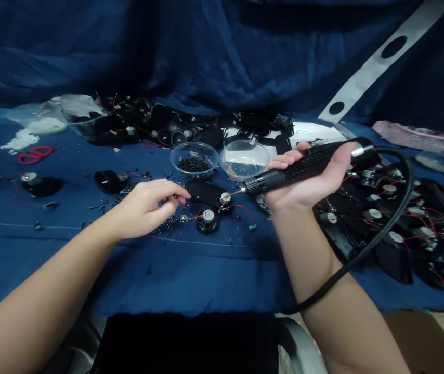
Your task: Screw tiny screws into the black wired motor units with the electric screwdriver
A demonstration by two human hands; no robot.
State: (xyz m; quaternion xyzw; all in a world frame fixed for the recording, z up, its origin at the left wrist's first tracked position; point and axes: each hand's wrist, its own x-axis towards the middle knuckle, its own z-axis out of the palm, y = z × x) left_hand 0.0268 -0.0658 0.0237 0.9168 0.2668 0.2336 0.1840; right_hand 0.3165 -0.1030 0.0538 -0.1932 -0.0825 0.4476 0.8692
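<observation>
My right hand is wrapped around a black electric screwdriver, palm turned up and thumb along its rear. Its bit points left, close to a silver-topped speaker at the right end of a black plastic housing. At that housing's left end, my left hand has its fingers loosely bent and the thumb apart from them. No object shows in it. A second round speaker with red wires lies just in front of the housing, with a small metal piece beside it.
Behind the housing stand a clear bowl of black screws and another clear bowl with small metal pieces. Wired black assemblies crowd the right side. Red-handled scissors lie left. The screwdriver's cable loops over my right forearm.
</observation>
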